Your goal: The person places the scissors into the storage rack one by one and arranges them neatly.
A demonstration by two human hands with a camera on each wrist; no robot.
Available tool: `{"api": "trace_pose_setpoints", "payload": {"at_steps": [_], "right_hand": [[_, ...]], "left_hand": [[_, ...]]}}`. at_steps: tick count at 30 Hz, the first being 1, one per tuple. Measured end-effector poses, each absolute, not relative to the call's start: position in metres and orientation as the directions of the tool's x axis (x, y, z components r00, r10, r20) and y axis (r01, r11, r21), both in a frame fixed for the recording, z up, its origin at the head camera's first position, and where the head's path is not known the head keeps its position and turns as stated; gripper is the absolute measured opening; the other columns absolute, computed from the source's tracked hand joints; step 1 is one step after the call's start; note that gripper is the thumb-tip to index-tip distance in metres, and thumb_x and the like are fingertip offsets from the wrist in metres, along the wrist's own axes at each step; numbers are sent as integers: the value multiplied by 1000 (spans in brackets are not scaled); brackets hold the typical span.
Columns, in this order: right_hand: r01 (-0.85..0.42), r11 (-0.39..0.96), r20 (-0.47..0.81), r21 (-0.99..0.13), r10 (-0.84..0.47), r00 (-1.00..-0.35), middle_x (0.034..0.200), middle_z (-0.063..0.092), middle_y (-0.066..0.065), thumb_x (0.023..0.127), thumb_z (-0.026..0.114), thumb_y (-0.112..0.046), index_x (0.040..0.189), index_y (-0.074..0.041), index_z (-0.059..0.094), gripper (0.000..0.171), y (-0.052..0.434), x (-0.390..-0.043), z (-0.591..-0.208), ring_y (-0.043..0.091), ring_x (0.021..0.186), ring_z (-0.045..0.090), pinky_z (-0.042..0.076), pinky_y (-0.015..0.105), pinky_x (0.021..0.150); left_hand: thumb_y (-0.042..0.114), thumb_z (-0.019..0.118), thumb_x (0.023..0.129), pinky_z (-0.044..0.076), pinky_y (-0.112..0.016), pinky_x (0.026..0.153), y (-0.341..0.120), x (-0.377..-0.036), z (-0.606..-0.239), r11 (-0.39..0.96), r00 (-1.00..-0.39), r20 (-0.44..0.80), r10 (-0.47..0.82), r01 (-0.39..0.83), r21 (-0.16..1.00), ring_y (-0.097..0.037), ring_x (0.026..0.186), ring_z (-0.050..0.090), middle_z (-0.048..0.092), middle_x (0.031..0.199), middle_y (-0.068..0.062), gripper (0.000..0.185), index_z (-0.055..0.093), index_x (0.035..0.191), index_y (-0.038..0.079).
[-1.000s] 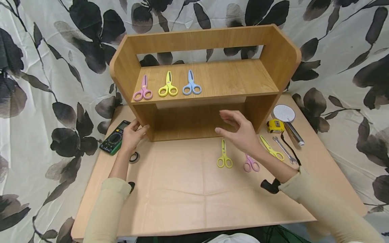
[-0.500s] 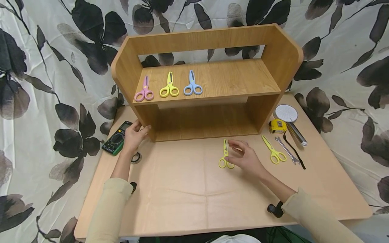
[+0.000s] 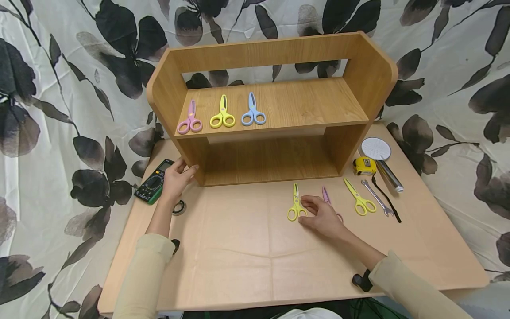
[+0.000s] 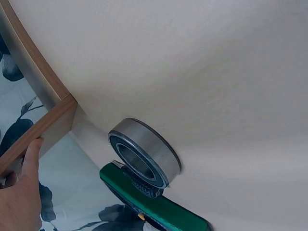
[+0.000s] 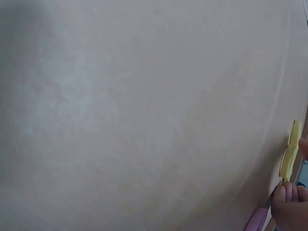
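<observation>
In the head view my left hand [image 3: 175, 179] holds the front of the wooden shelf's [image 3: 255, 44] left side panel, with the thumb across its edge. My right hand [image 3: 324, 217] is low over the table beside a pair of yellow scissors [image 3: 295, 201]. Its thumb and fingertips are at the right handle loop; the scissors lie flat, blades away from me. Pink scissors [image 3: 326, 195] lie just behind this hand, which partly covers them. The right wrist view shows the yellow scissors [image 5: 289, 154] between thumb and fingers; whether they touch is unclear.
Pink [image 3: 190, 117], yellow [image 3: 222, 113] and blue scissors [image 3: 253, 110] lie on the upper shelf. Left are a multimeter [image 3: 153, 184] and a bearing [image 4: 144, 153]. Right are yellow scissors [image 3: 359, 198], a wrench [image 3: 376, 197], a black strip [image 3: 386, 199], a tape measure [image 3: 364, 165] and a magnifier [image 3: 376, 149].
My right hand has come down from in front of the shelf's lower opening to the yellow scissors on the table. The left hand stays at the shelf's side; the scissors have not moved.
</observation>
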State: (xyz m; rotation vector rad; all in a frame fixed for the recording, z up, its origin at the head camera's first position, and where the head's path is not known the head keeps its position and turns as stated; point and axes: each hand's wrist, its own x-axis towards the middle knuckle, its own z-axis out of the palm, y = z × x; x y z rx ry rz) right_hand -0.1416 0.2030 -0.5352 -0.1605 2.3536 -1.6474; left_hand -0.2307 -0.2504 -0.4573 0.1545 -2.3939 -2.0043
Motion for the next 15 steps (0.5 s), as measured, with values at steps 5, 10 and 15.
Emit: {"api": "trace_pose_setpoints", "payload": {"at_steps": [5, 10, 15], "right_hand": [[-30, 449, -84, -893, -231, -969, 138, 59, 22, 81, 84, -1, 142, 5, 55, 68, 198, -142, -535, 35, 132, 60, 49, 40, 113], [-101, 522, -18, -847, -218, -976, 126, 64, 20, 78, 85, 0, 135, 6, 61, 62, 194, -142, -535, 34, 119, 64, 54, 45, 107], [-143, 596, 11, -791, -219, -976, 118, 67, 16, 78, 85, -2, 130, 4, 65, 57, 192, -141, -536, 29, 111, 66, 57, 44, 101]], "left_hand": [[13, 65, 101, 51, -55, 110, -251, -230, -457, 169, -995, -50, -86, -64, 984, -34, 144, 51, 43, 164, -14, 67, 38, 162, 16], [13, 66, 101, 51, -55, 110, -251, -230, -458, 169, -996, -49, -80, -62, 984, -34, 144, 51, 43, 164, -14, 67, 38, 162, 16], [12, 66, 101, 50, -56, 111, -251, -231, -459, 168, -996, -48, -78, -60, 984, -35, 144, 50, 43, 164, -15, 67, 38, 162, 16]]}}
